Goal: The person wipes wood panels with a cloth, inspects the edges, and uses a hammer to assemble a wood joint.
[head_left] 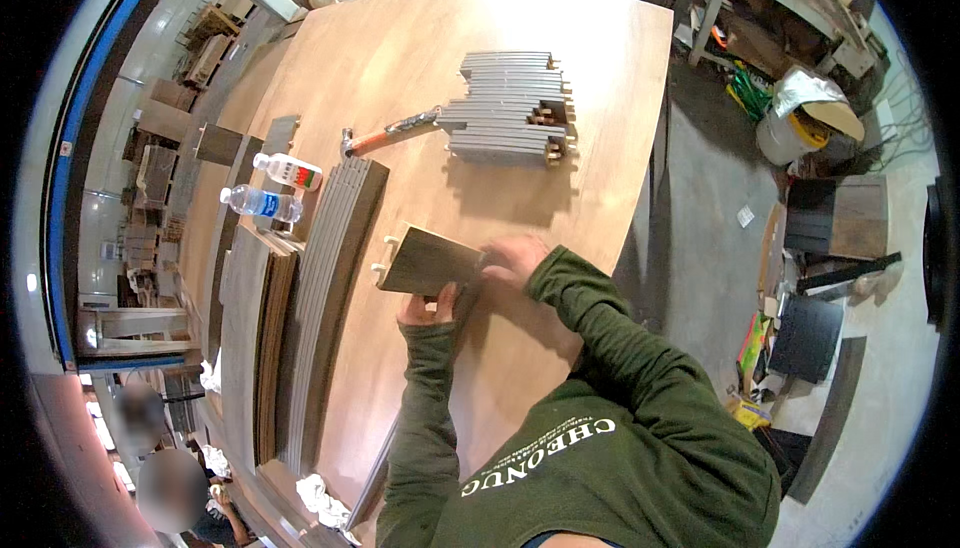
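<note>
The panel (432, 260) lies roughly left to right; fingers of the left hand (426, 310) pinch its near edge. Right hand (516, 259) is at its right end, finger state I cannot tell.

Left grip (428, 309) is curled, right grip (515, 260) sits slightly farther forward

We see a dark olive-green sweatshirt (650, 448) with a long, creased left sleeve (425, 408) and right sleeve (620, 323). Across the chest we make out large white lettering (602, 428) beside smaller white print (560, 436), and a dark blue strip (570, 541) at the neckline. The left hand (426, 309) and right hand (517, 256) are bare.
</note>
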`<state>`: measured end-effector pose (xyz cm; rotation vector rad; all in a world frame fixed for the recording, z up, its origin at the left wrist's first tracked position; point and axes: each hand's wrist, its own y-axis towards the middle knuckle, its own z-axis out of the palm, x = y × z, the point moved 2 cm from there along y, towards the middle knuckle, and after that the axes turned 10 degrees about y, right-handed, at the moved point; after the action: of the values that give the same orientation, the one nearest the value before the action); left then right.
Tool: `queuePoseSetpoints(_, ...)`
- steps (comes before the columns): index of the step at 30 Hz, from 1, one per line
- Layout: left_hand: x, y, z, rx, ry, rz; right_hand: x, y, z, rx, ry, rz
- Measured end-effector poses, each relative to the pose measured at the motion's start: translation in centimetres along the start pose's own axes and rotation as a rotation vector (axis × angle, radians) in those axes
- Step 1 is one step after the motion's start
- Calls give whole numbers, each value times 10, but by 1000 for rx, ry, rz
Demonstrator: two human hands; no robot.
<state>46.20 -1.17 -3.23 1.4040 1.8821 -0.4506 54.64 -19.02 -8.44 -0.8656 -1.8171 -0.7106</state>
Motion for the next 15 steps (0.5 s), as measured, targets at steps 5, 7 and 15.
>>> queuePoseSetpoints(5,-11,-1,4,-156,292,414,0,0,-2,-25,-24,-70)
queuePoseSetpoints(7,-16,-2,8,-262,485,552,-5,1,-1,-47,-39,-83)
queuePoseSetpoints(15,-17,-9,-25,-101,167,138,20,15,-6,-63,54,-152)
